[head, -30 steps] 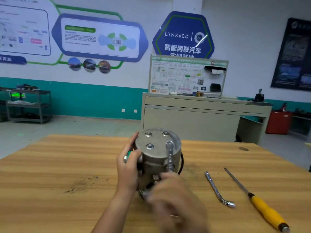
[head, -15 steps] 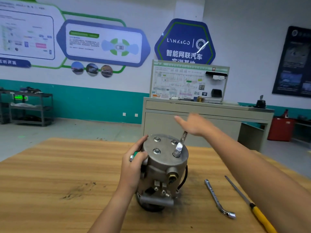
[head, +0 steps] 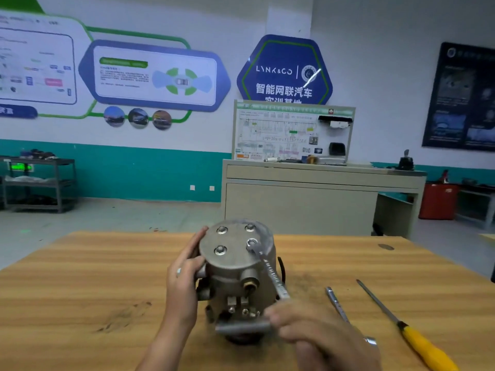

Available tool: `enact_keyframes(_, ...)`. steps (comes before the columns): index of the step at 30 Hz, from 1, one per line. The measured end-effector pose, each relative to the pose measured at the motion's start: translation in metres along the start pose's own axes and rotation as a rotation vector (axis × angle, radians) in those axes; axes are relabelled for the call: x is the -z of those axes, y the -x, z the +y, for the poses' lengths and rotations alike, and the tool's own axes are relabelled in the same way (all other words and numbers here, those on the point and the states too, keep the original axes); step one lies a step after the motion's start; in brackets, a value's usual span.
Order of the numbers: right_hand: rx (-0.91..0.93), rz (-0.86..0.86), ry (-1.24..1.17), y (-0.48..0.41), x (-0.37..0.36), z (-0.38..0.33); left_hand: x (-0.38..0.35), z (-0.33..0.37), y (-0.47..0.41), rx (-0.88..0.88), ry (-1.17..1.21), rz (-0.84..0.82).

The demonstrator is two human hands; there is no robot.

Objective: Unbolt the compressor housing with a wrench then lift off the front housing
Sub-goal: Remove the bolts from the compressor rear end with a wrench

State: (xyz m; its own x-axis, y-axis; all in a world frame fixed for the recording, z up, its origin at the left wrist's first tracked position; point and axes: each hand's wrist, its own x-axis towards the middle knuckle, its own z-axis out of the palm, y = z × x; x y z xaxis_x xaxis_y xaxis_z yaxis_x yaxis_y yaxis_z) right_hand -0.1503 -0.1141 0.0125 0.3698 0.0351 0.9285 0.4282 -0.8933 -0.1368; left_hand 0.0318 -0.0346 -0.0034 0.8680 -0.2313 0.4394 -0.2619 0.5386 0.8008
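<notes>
Braces the compressor [head: 238,277] upright on the bench [head: 80,290] with the left grip [head: 184,285] curled round its side against the turning force, and works the wrench [head: 270,271], ring seated on the near-right bolt [head: 251,242] of the front housing [head: 233,236], with the right grip [head: 321,336] seemingly closed round its handle.

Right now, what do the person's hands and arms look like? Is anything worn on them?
Both hands are bare, without gloves. The left hand has a small silvery spot on one finger, perhaps a ring; it is too small to tell. The left forearm shows no sleeve and no watch. The right hand is blurred, and no sleeve shows at its wrist.
</notes>
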Motion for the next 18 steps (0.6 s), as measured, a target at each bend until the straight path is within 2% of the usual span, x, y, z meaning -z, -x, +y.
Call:
enact_keyframes(2, 0.017, 0.265, 0.017, 0.01, 0.023, 0.016, -0.004, -0.004, -0.001, -0.003, -0.053, -0.034)
enact_keyframes(4, -0.072, 0.447, 0.086, 0.003, 0.039, 0.038, -0.01, -0.002, 0.0, 0.001, -0.06, -0.042)
enact_keyframes(5, -0.168, 0.502, 0.131, -0.004, 0.042, 0.051, -0.011, 0.0, 0.0, 0.005, -0.055, -0.032)
enact_keyframes(7, -0.425, 0.478, 0.136, -0.029, 0.045, 0.084, -0.008, 0.0, -0.001, 0.001, -0.064, -0.024)
enact_keyframes(9, -0.702, 0.336, 0.09, -0.065, 0.038, 0.121, -0.006, 0.001, -0.003, 0.009, -0.082, -0.035)
enact_keyframes(12, -0.865, -0.013, 0.123, -0.125, -0.001, 0.156, -0.008, 0.002, -0.005, 0.005, -0.092, -0.061)
enact_keyframes(15, -0.791, -0.407, 0.226, -0.173, -0.042, 0.154, -0.011, 0.001, -0.005, -0.015, -0.076, -0.109)
enact_keyframes(18, -0.616, -0.748, 0.285, -0.2, -0.083, 0.124, -0.012, 0.004, -0.006, -0.038, -0.084, -0.156)
